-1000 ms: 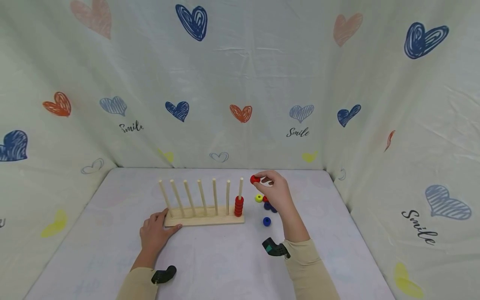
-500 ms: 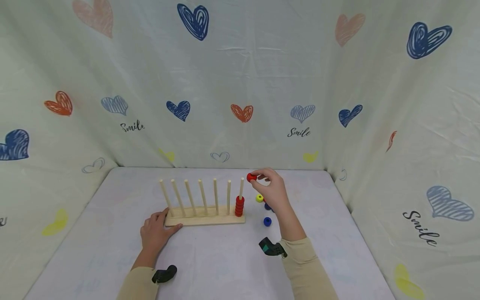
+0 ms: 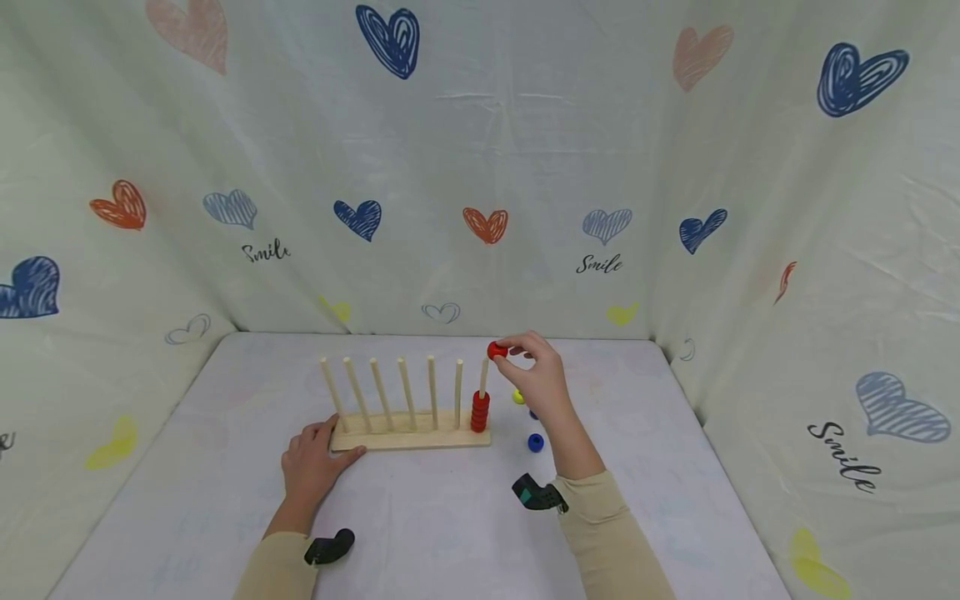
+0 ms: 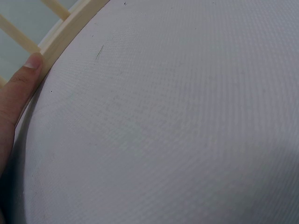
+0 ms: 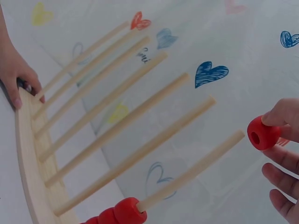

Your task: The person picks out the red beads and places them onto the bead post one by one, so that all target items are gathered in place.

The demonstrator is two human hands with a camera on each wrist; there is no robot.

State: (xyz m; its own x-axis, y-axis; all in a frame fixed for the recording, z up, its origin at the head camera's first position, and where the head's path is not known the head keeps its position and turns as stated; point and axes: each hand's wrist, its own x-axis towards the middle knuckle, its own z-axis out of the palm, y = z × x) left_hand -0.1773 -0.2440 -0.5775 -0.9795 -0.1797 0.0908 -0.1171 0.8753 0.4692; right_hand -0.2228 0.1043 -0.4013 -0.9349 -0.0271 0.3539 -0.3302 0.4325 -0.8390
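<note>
My right hand [image 3: 542, 375] pinches a red bead [image 3: 497, 350] between thumb and fingertips, right at the top of the rightmost peg. In the right wrist view the hole of this red bead [image 5: 257, 137] shows, and the peg's tip lies just beside it. Several red beads [image 3: 479, 412] are stacked low on that peg; the other pegs of the wooden peg rack [image 3: 412, 444] are bare. My left hand [image 3: 307, 462] grips the rack's left end, thumb along the front edge and fingers behind. The left wrist view shows the thumb [image 4: 21, 88] against the base.
A blue bead [image 3: 535, 442] lies on the white tabletop right of the rack. Beyond it, a yellow bead [image 3: 517, 397] and a dark blue bead [image 3: 533, 414] are partly hidden by my right hand. Heart-printed cloth [image 3: 420, 150] hangs behind the table and along its sides.
My right hand has moved left and slightly up with the red bead, from right of the rightmost peg to its tip. The left hand stays on the rack.
</note>
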